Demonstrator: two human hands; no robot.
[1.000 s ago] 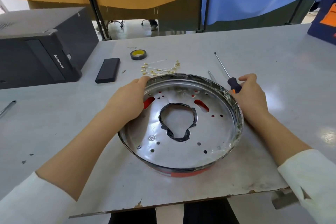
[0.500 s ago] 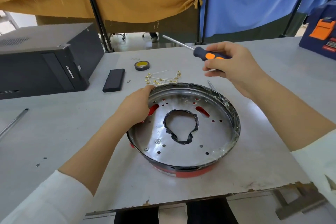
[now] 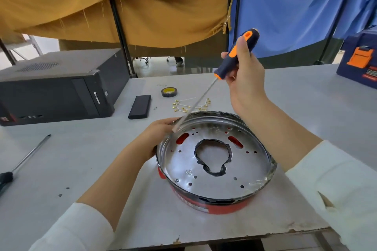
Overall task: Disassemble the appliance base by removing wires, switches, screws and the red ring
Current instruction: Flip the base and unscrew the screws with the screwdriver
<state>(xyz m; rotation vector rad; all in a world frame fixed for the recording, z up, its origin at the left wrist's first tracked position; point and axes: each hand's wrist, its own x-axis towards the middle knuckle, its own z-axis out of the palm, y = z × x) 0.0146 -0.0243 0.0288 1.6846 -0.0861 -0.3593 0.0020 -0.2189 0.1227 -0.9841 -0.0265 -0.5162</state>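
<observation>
The right hand point(image 3: 245, 81) is curled round the dark blue and orange handle of a screwdriver point(image 3: 236, 57), holding it raised above the table point(image 3: 81, 159) with the handle uppermost and the thin metal shaft slanting down and to the left; the blurred tip lies near the far left rim of the appliance base point(image 3: 216, 161), just beside the fingers of the other hand, though whether it touches the metal cannot be told. The left hand point(image 3: 158, 130) grips that far left rim, fingers hooked over the edge. The base is a shallow round metal pan sitting near the table's front edge, its shiny floor pierced by small holes, two red-showing slots and a central opening edged with black tape. The red ring point(image 3: 214, 207) wraps the outside of the base at the bottom, visible along the near side. Beyond the base lie a scatter of thin wires with brass terminals point(image 3: 189, 105), a roll of tape point(image 3: 169, 92) and a flat black rectangular object point(image 3: 140, 106). A black computer case point(image 3: 57, 87) rests on the left, and a second screwdriver point(image 3: 22, 164) lies at the left edge. A blue and orange box point(image 3: 359, 61) sits at the far right.
</observation>
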